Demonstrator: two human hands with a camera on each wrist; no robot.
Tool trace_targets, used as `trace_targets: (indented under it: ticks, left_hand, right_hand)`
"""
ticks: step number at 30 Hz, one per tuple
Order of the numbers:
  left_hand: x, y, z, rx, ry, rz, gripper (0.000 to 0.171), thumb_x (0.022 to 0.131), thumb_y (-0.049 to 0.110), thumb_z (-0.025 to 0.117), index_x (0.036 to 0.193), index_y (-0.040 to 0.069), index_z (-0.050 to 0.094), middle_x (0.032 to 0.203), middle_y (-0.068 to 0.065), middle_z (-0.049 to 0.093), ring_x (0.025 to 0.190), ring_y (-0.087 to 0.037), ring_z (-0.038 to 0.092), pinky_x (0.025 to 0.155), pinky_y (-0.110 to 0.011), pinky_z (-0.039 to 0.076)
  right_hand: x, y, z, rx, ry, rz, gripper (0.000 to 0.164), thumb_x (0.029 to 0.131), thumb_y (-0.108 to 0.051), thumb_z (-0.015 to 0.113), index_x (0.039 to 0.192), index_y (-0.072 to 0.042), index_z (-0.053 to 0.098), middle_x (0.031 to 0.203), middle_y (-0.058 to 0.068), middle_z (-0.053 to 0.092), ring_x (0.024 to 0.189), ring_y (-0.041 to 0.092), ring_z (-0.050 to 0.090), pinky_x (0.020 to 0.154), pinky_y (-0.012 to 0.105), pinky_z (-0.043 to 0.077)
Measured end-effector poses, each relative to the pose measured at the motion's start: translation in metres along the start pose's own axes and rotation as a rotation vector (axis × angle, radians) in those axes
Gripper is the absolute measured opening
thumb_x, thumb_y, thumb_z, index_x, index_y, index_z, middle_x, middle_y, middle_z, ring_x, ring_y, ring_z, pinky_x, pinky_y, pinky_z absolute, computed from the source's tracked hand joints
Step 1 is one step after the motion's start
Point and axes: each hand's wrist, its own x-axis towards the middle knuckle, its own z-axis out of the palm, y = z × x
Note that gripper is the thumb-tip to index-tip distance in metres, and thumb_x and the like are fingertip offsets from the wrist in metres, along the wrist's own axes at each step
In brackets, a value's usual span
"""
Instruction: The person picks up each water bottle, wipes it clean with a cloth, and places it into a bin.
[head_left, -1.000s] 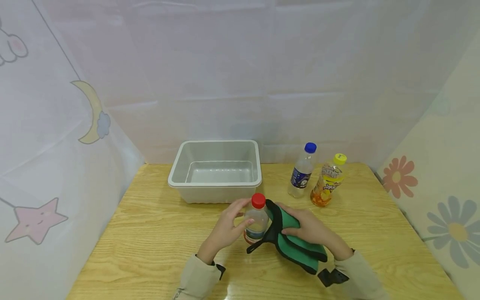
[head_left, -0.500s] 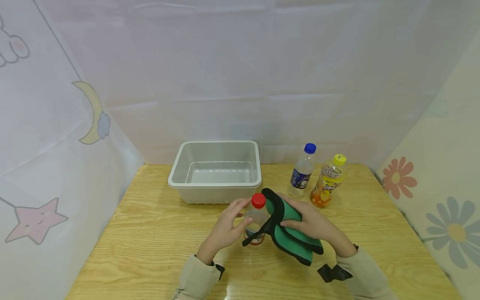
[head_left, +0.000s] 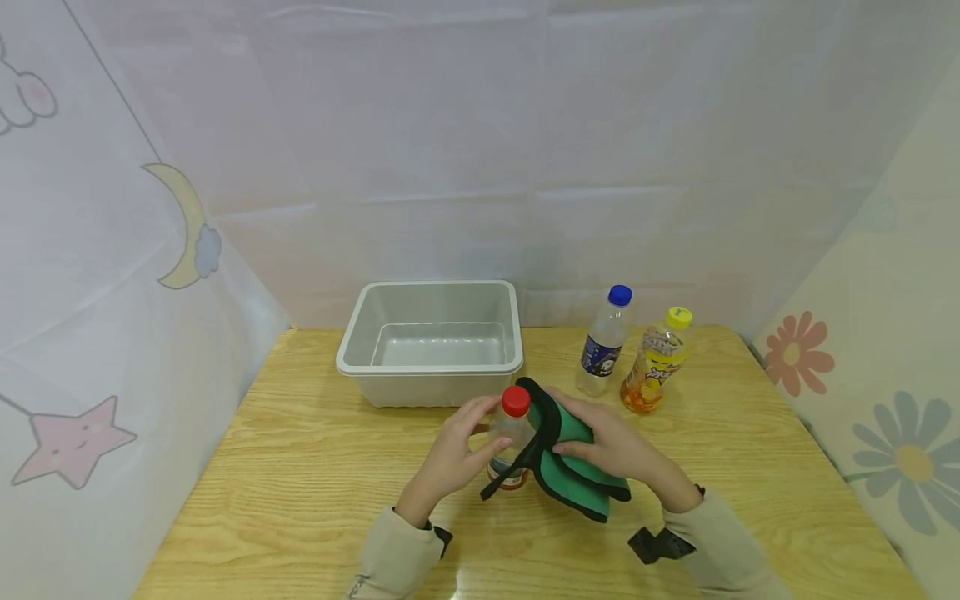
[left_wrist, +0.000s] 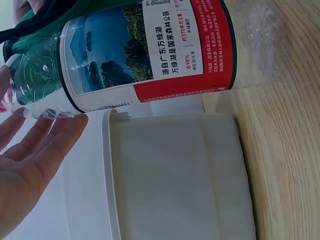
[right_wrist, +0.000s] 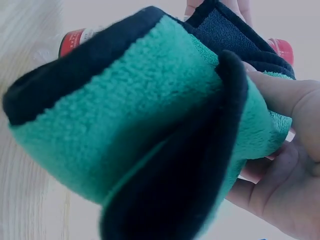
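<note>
A clear plastic water bottle (head_left: 513, 437) with a red cap stands upright on the wooden table, its scenic red-and-white label large in the left wrist view. My left hand (head_left: 452, 450) holds it around the upper part, thumb on the near side and fingers behind. In my right hand (head_left: 611, 442) I grip a folded green cloth (head_left: 573, 458) with black edging, pressed to the bottle's right side. A black strap of the cloth crosses the front of the label. Folds of the cloth (right_wrist: 130, 100) cover most of the bottle in the right wrist view.
Behind the bottle is a light grey plastic bin (head_left: 431, 387). At the back right stand a blue-capped bottle (head_left: 602, 350) and a yellow-capped bottle (head_left: 655, 367) with orange at its base. A pale fabric backdrop (head_left: 450, 167) encloses the table (head_left: 300, 492).
My right hand has moved the cloth left and slightly up along the bottle, and its strap has shifted left. My left hand keeps its hold; the bottle stays nearly in place.
</note>
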Motion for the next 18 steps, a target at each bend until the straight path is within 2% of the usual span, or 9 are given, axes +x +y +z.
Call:
trace_targets:
  ticks: [13, 18]
  left_hand:
    - [0.000, 0.001, 0.001, -0.004, 0.012, 0.019, 0.047, 0.085, 0.012, 0.065, 0.126, -0.001, 0.048, 0.121, -0.014, 0.052, 0.107, -0.028, 0.052, 0.082, -0.036, 0.051]
    - [0.000, 0.001, 0.000, -0.021, 0.007, 0.011, 0.048, 0.084, 0.011, 0.066, 0.126, 0.000, 0.048, 0.121, -0.014, 0.052, 0.108, -0.028, 0.052, 0.082, -0.034, 0.051]
  right_hand:
    - [0.003, 0.002, 0.006, -0.017, -0.036, 0.017, 0.076, 0.076, -0.012, 0.074, 0.141, -0.007, 0.034, 0.127, 0.017, 0.052, 0.107, 0.028, 0.055, 0.086, 0.045, 0.047]
    - [0.002, 0.004, 0.011, 0.044, -0.037, 0.025, 0.075, 0.076, -0.012, 0.073, 0.140, -0.004, 0.034, 0.129, 0.018, 0.049, 0.111, 0.029, 0.052, 0.088, 0.046, 0.045]
